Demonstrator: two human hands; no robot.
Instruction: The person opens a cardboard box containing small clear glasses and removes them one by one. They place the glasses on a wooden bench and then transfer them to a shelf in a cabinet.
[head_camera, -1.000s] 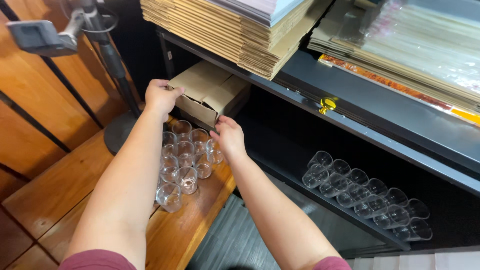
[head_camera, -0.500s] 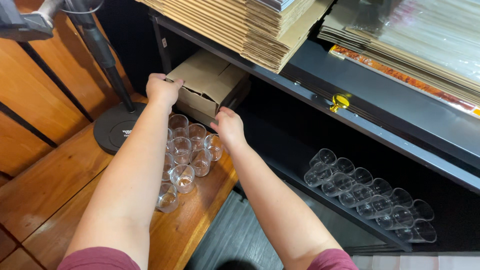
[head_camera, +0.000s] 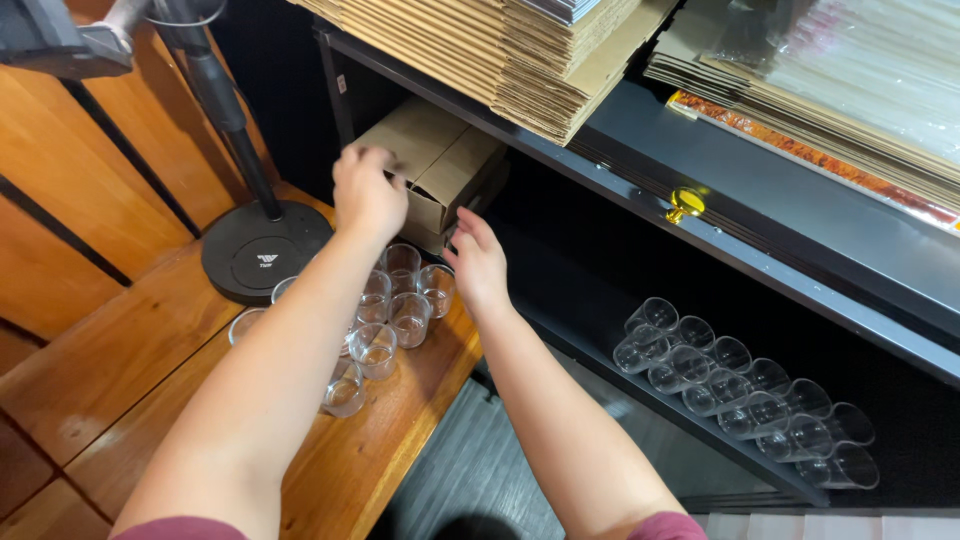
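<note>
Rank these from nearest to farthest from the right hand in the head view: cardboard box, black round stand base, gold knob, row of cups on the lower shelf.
From the right hand:
1. Cardboard box, just above the fingertips.
2. Gold knob on the shelf edge and black round stand base at left: too close to call.
3. Row of cups, lower right.

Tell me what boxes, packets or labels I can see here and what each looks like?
Cardboard box: brown, flaps closed, under the dark shelf, left hand on it, right hand beside.
Flattened cartons: tan stack on the shelf.
Clear plastic sleeves: glossy pile, top right.
</note>
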